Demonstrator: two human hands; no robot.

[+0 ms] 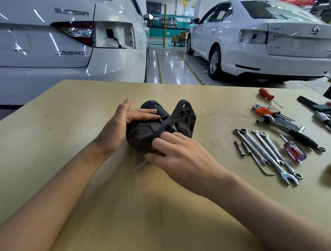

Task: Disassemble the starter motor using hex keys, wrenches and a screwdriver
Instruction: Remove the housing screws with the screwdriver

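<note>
A dark starter motor lies on its side in the middle of the tan table, its mounting flange facing right. My left hand rests on the motor's left side, fingers laid straight across the top. My right hand is at the motor's near right side and pinches a thin metal hex key. The key's long arm sticks out left and is blurred; its tip is hidden by my fingers.
Tools lie at the right: several combination wrenches, a hex key set in an orange holder, a ratchet, a red-handled screwdriver and an orange one. Two white cars stand beyond the table's far edge.
</note>
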